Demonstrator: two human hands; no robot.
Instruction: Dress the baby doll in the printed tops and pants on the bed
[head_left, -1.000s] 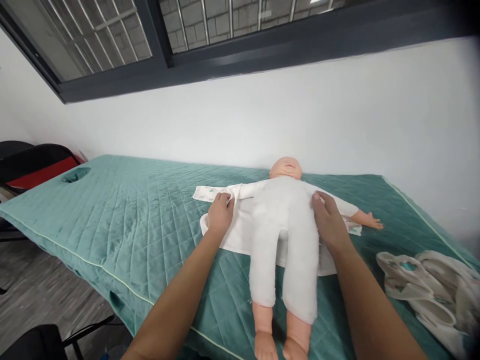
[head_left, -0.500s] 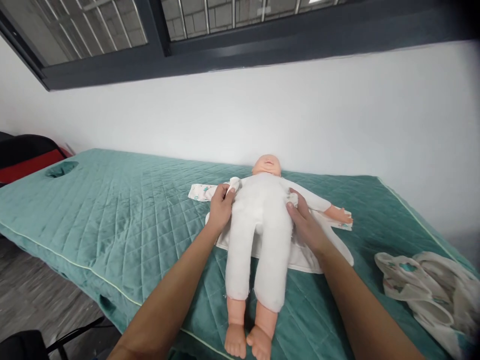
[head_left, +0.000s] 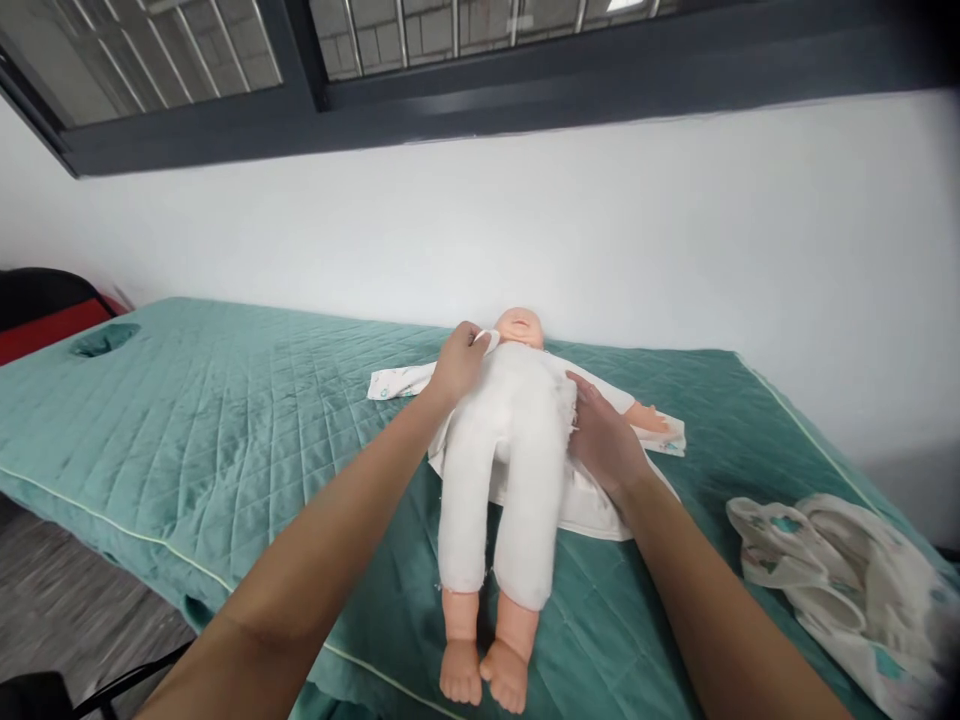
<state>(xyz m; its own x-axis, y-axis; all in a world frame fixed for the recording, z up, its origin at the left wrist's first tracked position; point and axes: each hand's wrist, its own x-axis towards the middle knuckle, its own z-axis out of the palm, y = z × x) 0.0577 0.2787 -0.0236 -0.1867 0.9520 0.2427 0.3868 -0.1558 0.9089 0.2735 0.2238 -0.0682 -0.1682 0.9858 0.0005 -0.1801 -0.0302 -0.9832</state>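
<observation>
A baby doll (head_left: pixel 525 400) with a white cloth body lies on its back, its feet toward me. A white baby shirt (head_left: pixel 592 505) with small coloured prints is spread beneath it, one sleeve (head_left: pixel 401 382) stretched out to the left. Near the doll's shoulder and chin, my left hand (head_left: pixel 461 368) pinches white cloth; whether this is shirt edge or doll arm is unclear. Against the doll's right-hand side in view, my right hand (head_left: pixel 604 435) is closed on its torso, fingertips partly hidden. The doll's arm on that side lies over the other sleeve (head_left: pixel 671 437).
A green quilted bed cover (head_left: pixel 247 430) lies under everything, with a face hole (head_left: pixel 105 340) at far left. Crumpled printed baby clothing (head_left: pixel 847 590) rests at right. A white wall (head_left: pixel 465 230) and dark window frame (head_left: pixel 480 95) stand behind; a red and black chair (head_left: pixel 49 315) is at left.
My left hand has moved up from the doll's side toward its shoulder, bringing white cloth along. My right hand stays beside the torso. The view has shifted slightly.
</observation>
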